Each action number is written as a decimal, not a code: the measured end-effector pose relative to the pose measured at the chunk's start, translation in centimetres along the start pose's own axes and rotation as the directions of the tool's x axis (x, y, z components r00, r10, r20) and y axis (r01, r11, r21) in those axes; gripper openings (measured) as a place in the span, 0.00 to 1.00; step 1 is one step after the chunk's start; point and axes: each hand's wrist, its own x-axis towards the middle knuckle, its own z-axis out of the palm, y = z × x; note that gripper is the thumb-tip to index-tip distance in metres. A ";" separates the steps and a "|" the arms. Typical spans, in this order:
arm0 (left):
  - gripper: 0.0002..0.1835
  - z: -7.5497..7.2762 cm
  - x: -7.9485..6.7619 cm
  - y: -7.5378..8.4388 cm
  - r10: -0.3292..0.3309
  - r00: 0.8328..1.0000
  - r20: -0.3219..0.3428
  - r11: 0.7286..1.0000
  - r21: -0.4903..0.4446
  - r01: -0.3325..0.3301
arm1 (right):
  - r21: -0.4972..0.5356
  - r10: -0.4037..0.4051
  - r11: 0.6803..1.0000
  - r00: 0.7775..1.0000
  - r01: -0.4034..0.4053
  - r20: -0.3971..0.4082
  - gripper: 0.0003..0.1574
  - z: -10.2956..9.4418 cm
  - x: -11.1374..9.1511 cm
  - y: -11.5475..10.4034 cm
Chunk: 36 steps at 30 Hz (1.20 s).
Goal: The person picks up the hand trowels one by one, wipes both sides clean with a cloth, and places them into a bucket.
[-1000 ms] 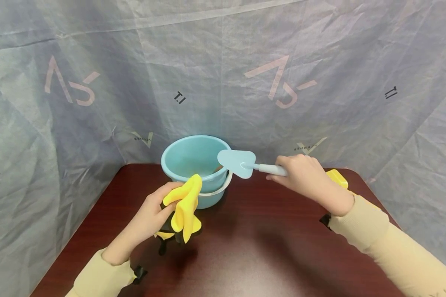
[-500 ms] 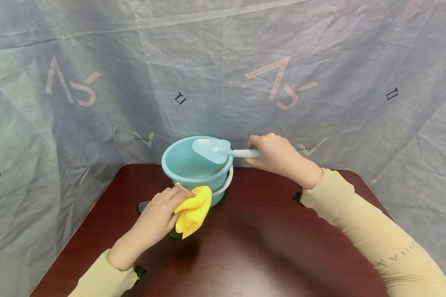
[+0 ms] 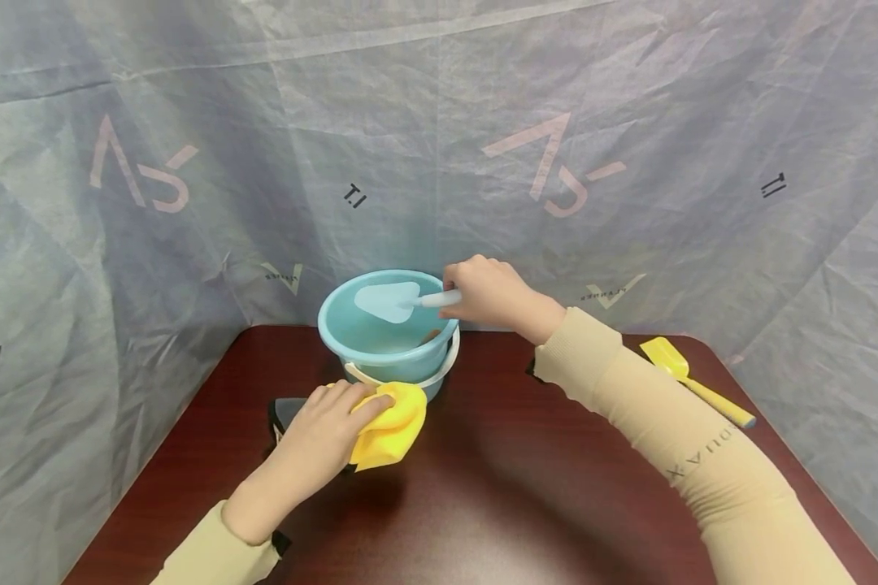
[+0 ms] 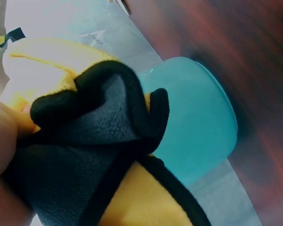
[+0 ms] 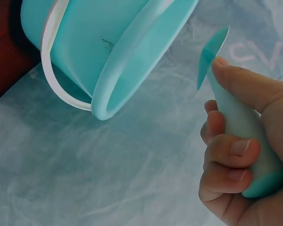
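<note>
A light-blue bucket (image 3: 391,367) stands upright at the back of the table, its white handle (image 5: 46,66) hanging down at the side. My right hand (image 3: 492,291) grips the pale handle of a light-blue toy trowel (image 3: 388,302), fingers wrapped round it in the right wrist view. The trowel's blade overlaps the bucket's mouth in the head view. In front of the bucket, my left hand (image 3: 315,439) holds a bunched cloth (image 3: 391,431), yellow on one side and dark grey with black edging (image 4: 127,108) on the other. A small brownish thing (image 3: 429,335) shows inside the bucket.
A yellow toy shovel (image 3: 669,361) with a blue handle end lies at the table's right, beyond my right forearm. The dark red-brown table (image 3: 483,504) meets a grey printed sheet (image 3: 439,146) hanging behind and at both sides.
My right hand has carried the trowel leftward until its blade overlaps the bucket's mouth. My left hand has turned palm-down with the cloth and shifted slightly. The yellow shovel has come into fuller view.
</note>
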 end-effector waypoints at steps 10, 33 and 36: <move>0.31 0.9 0.3 0.3 0.060 0.997 -0.044 0.998 0.021 -0.059 | -0.015 0.031 0.999 0.993 -0.030 0.116 0.13 2.5 2.8 -0.3; 0.29 1.9 0.8 1.6 0.066 0.996 -0.057 0.996 -0.061 -0.069 | -0.158 -0.059 0.983 0.976 0.093 0.211 0.05 8.4 6.3 -4.4; 0.29 1.9 0.8 1.7 0.063 0.996 -0.058 0.995 -0.069 -0.067 | -0.169 -0.054 0.981 0.976 0.091 0.212 0.04 9.0 6.6 -4.5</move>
